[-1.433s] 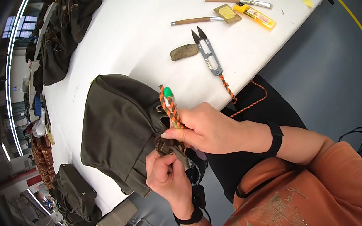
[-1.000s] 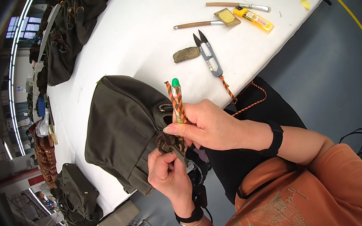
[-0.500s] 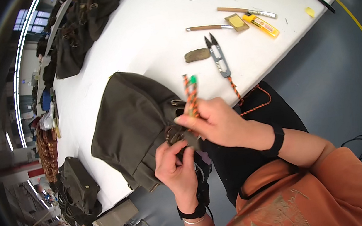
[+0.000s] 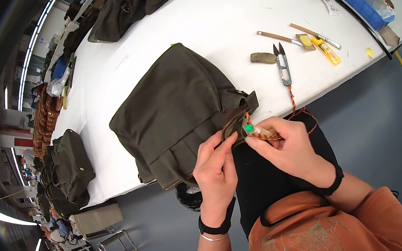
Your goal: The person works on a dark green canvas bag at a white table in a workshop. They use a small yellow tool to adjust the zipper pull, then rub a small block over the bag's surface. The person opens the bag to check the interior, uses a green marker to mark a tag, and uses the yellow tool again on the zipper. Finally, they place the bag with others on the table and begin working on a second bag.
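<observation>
A dark olive bag [image 4: 168, 109] lies on its side near the table's front edge, its lower right part toward me. Closed on the edge of its zipper [image 4: 225, 128], my left hand [image 4: 215, 167] pinches the cloth between thumb and fingertips. My right hand [image 4: 292, 146] is closed on a small pale stick with a green tip [image 4: 249, 128] and orange-and-black cord about it. The tip points toward the zipper teeth, close beside them; contact cannot be made out. Most of the stick is hidden by my fingers.
Grey thread snips [image 4: 282, 66] on an orange-black cord lie right of the bag. Near them are a brown stone-like lump [image 4: 263, 58], two brushes [image 4: 278, 37] and a yellow lighter-like item [image 4: 326, 52]. A blue bin [image 4: 362, 2] stands far right. More dark bags [image 4: 71, 165] lie left.
My right hand has turned, so the green-tipped stick that stood upright now points left at the zipper. My hands are farther apart, and the zipper shows more openly. The view has shifted.
</observation>
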A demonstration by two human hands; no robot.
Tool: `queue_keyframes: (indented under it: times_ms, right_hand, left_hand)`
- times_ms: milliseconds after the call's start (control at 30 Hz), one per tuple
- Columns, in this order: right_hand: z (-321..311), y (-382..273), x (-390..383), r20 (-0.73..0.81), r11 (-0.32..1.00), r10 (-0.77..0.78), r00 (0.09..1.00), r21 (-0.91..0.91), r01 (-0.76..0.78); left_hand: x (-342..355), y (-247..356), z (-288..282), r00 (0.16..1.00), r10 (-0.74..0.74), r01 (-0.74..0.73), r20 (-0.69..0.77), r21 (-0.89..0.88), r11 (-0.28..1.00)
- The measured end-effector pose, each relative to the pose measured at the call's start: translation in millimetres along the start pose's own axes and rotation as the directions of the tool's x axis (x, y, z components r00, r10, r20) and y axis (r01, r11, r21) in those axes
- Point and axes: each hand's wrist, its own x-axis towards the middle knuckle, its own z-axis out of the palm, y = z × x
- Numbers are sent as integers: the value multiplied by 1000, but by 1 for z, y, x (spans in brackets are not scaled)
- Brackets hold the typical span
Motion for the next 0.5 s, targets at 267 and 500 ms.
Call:
queue_keyframes:
  times_ms: [267, 500]
  right_hand:
    - [15, 12, 7, 1, 987, 47, 999, -156, -46]
    - [9, 8, 11, 145, 859, 414, 899, 264, -438]
  left_hand:
    - [-2, 0, 2, 994, 109, -108, -6, 77, 991]
    - [-3, 1, 7, 993, 111, -103, -36, 174, 979]
